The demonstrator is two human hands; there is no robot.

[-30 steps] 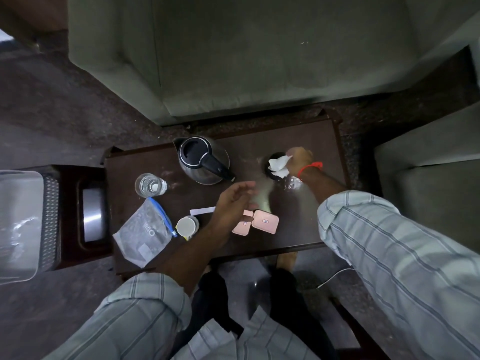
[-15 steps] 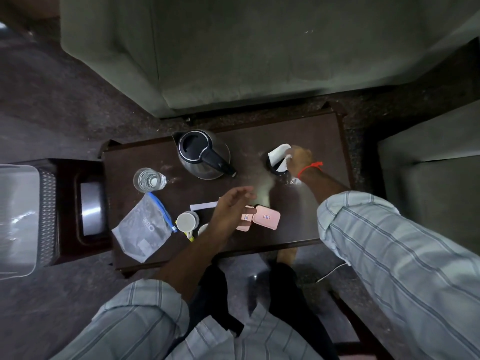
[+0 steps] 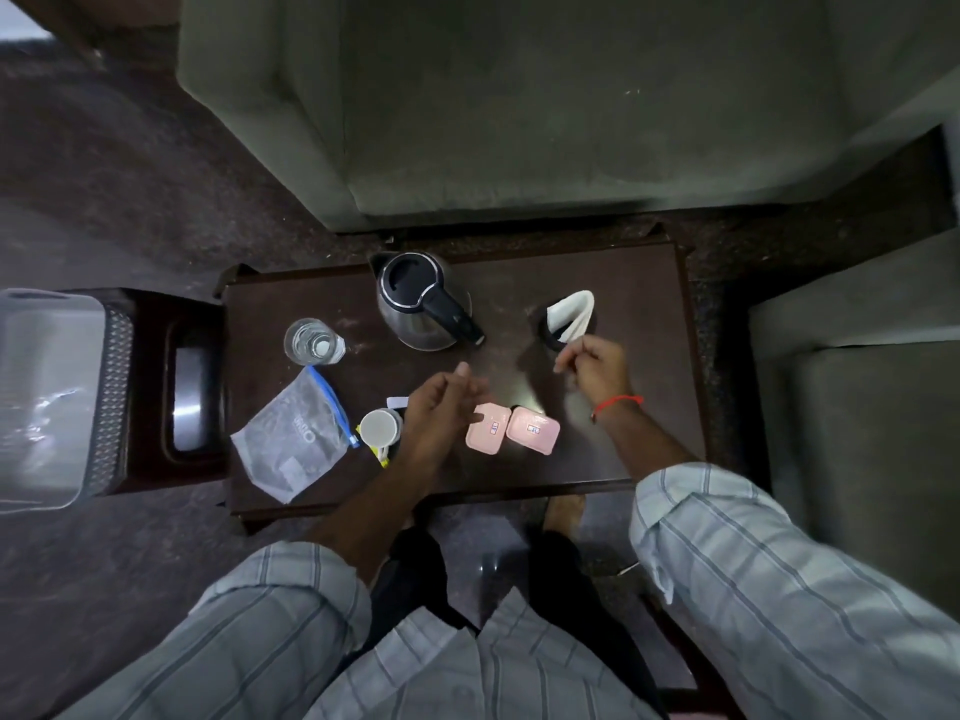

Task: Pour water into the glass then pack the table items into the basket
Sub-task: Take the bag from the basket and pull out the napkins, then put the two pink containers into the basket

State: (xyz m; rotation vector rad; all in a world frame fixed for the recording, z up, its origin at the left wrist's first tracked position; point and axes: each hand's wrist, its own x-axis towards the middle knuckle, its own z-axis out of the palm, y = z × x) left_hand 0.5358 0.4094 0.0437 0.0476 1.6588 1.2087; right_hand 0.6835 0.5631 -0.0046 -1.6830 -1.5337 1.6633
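Note:
A steel kettle [image 3: 422, 302] with a black lid and handle stands at the back of the dark wooden table [image 3: 634, 423]. A glass [image 3: 310, 341] holding water is at the left. White napkins [image 3: 571, 313] stick up from a black holder [image 3: 551, 339] at the right. Two pink packets [image 3: 511, 433] lie near the front, beside a small white cup [image 3: 378, 428] and a zip pouch [image 3: 295, 440]. My left hand [image 3: 441, 414] hovers over the table middle, fingers loosely curled, holding nothing. My right hand [image 3: 597, 362] is just in front of the napkin holder, empty. The basket [image 3: 117, 387] stands at the far left.
A dark side stand with a metal inset [image 3: 188, 402] sits between the basket and the table. A grey-green sofa [image 3: 545, 111] is behind the table, another seat [image 3: 872, 407] at the right. My feet and a white cable are under the front edge.
My right hand has let go of the napkins, pulled back toward me, and they now stand in the holder. My left hand stayed near the pink packets.

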